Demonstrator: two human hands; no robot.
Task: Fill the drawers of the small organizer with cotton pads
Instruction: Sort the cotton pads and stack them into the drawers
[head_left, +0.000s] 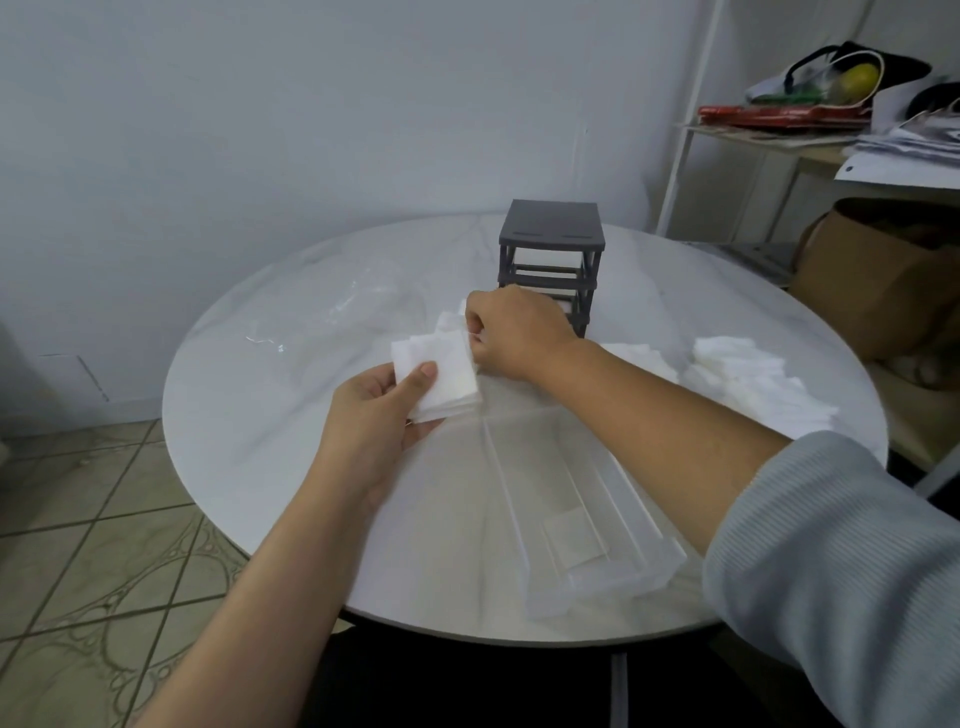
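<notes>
**A:** Why grip them this way?

**B:** Your left hand (384, 410) cradles the stack of cotton pads (441, 374), thumb pressed on top, so your right hand (514, 332) can pinch its far edge square (for the drawers, I'd judge).

**A:** And those?

**B:** The clear drawers (597, 519) lie on the round white table (270, 415) near you, with the grey organizer frame (550, 260) behind. The floor (104, 519) is tiled, and there's a cluttered shelf (769, 137) to your right.
</notes>
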